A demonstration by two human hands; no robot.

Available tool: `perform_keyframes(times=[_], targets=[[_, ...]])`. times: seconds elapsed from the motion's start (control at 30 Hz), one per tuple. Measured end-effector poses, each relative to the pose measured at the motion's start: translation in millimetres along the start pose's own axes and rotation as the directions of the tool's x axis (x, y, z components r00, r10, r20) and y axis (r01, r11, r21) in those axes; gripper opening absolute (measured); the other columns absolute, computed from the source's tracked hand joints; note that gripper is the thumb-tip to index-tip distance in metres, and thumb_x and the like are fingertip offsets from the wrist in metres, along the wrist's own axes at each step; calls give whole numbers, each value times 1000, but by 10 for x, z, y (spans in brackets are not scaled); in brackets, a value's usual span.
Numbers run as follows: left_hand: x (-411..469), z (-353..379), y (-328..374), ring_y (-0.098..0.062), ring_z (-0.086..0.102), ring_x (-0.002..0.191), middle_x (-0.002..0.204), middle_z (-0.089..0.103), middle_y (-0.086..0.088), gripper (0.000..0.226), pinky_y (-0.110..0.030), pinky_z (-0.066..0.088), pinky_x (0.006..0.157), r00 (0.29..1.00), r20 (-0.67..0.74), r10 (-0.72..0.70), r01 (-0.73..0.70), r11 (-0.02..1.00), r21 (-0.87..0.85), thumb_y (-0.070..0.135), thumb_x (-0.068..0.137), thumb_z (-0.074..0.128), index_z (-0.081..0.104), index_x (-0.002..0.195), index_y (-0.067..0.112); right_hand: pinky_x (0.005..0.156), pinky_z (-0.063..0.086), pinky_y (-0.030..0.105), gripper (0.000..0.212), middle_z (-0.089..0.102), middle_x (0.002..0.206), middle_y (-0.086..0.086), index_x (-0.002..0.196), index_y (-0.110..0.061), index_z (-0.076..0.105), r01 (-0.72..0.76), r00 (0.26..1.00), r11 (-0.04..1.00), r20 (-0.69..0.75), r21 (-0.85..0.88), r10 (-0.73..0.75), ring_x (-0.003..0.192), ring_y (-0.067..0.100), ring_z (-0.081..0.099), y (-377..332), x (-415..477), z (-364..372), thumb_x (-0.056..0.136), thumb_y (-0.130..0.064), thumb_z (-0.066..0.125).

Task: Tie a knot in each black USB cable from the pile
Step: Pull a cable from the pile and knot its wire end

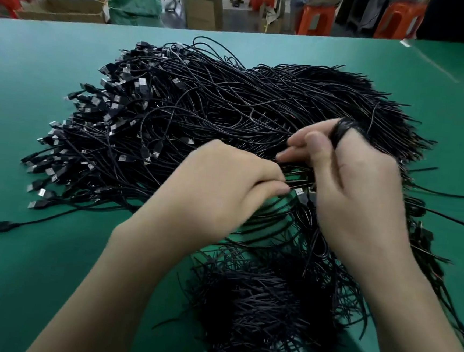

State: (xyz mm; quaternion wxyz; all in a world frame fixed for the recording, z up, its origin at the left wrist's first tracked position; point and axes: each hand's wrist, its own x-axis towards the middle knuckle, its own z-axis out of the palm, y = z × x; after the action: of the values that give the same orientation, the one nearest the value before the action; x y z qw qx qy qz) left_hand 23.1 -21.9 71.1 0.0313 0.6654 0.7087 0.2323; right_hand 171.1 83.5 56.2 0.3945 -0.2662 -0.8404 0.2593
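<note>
1. Table [35, 257]: green top that fills most of the view and bears all the cable stock.
2. Cable pile [231, 105]: a large mound of black USB cables at the centre and far side of the table. The strands run roughly left to right.
3. Plugs [114, 101]: black bodies with metal tips, clustered along the left edge of the pile. The bare tails fan out on the right.
4. Second heap [256, 304]: a smaller, tangled mass of black cable, near and right of centre, between the forearms. Whether it holds knots cannot be made out.
5. Left hand [223, 192]: back upward and fingers curled. Thumb and forefinger pinch the held strand [297, 185] at the near edge of the pile.
6. Right hand [364, 193]: slightly blurred and just right of the left hand, with fingers curled. A cable loop [345, 131] is wound round one raised finger, and the other fingertips point left toward the held strand.
7. Loose plug [302, 196]: lies between the two hands, close to both.
8. Stray cable [2, 226]: a single plug and lead at the near left, apart from the pile.
9. Background, far side: orange stools [314, 20], cardboard boxes [68, 10] and a green sack [136, 2].
</note>
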Motion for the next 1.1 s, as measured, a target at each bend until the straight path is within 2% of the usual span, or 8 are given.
perform_keyframes(times=[0.13, 0.23, 0.37, 0.5, 0.57, 0.77, 0.97, 1.1], targets=[[-39, -114, -51, -7, 57, 80, 82, 66, 15, 34, -35, 37, 97, 990, -126, 58, -46, 994, 97, 58, 95, 53, 79, 91, 36, 66, 48, 46, 43, 64, 69, -7, 88, -24, 62, -26, 974, 984, 216, -174, 64, 67, 21, 61, -43, -39, 91, 103, -50, 30], [-74, -195, -83, -13, 58, 88, 86, 62, 14, 25, -41, 41, 96, 965, -257, 56, -56, 998, 6, 56, 87, 70, 78, 81, 33, 57, 34, 34, 63, 43, 55, -8, 73, -19, 64, -233, 895, 964, 417, 129, 161, 53, 11, 39, -42, -44, 121, 102, -61, 26], [-76, -226, -64, -13, 61, 90, 90, 63, 8, 27, -33, 48, 85, 919, -391, -52, -51, 967, -249, 40, 73, 90, 70, 79, 24, 50, 33, 18, 63, 34, 55, -4, 68, -20, 66, -567, 705, 668, 704, 482, 91, 53, 14, 31, -71, 7, 106, 95, -58, 24], [-44, -162, -83, -8, 71, 96, 106, 71, 7, 78, -38, 57, 93, 939, -208, -273, 74, 754, -653, 32, 66, 91, 50, 133, 28, 53, 32, 20, 37, 34, 59, -6, 76, -19, 59, -552, 692, 548, 712, 628, -119, 55, 16, 30, -45, -11, 34, 101, -37, 38], [-67, -142, -140, -8, 72, 106, 119, 74, 6, 86, -29, 56, 96, 974, -37, -223, 121, 651, -749, 36, 74, 84, 46, 150, 25, 58, 35, 20, 31, 35, 64, -3, 81, -17, 56, -506, 686, 566, 702, 651, -194, 58, 16, 31, -33, -31, -12, 103, -32, 39], [-66, -108, -164, -4, 73, 103, 107, 80, 10, 23, -15, 52, 89, 996, 66, -60, 89, 662, -744, 25, 96, 64, 80, 103, 10, 62, 43, 24, 33, 44, 55, -2, 87, -14, 64, -482, 682, 587, 699, 651, -214, 51, 19, 46, -11, -32, -36, 104, -28, 39], [-54, -61, -217, -25, 76, 89, 93, 80, -8, 20, -35, 61, 83, 987, 25, -156, 122, 653, -748, 34, 87, 74, 82, 86, 15, 74, 56, 31, 35, 75, 77, 15, 97, -12, 69, -562, 663, 511, 724, 650, -192, 76, 27, 71, -10, -38, 36, 105, -30, 40], [-43, -8, -216, -19, 67, 76, 85, 76, -17, 25, -39, 56, 74, 975, 47, -215, 182, 665, -725, 38, 82, 74, 82, 85, 14, 75, 59, 29, 37, 75, 92, 25, 97, -7, 70, -646, 643, 432, 753, 630, -137, 88, 31, 75, 7, -45, 75, 105, -29, 41]])
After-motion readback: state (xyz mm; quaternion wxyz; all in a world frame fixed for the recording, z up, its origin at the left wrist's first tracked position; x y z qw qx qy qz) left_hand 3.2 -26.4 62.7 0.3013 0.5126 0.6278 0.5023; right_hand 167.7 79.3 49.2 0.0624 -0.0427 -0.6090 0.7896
